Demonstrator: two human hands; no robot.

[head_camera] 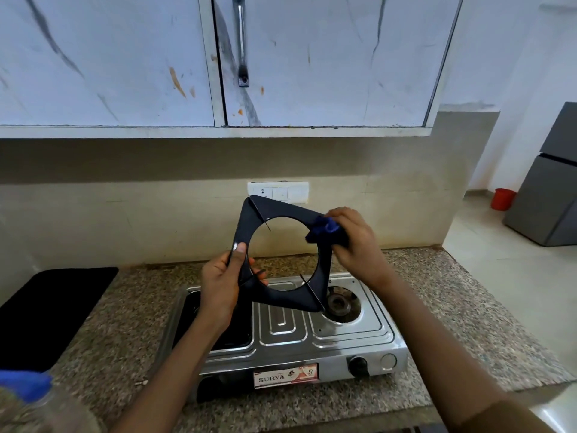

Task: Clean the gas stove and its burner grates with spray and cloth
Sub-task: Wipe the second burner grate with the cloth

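Observation:
I hold a black square burner grate [246, 223] with a round hole up in the air above the steel two-burner stove [287, 331]. My left hand [223, 284] grips the grate's lower left edge, thumb on its face. My right hand [354, 242] pinches a dark blue cloth [324, 231] against the grate's right corner. The right burner [338, 303] on the stove is bare. A clear spray bottle with a blue top [26, 389] stands blurred at the lower left.
The stove sits on a speckled granite counter [452, 323]. A black mat [46, 307] lies on the left. White wall cabinets [312, 57] hang overhead, a switch plate [278, 192] is behind the grate. A grey fridge [549, 182] and red bucket [502, 199] stand at right.

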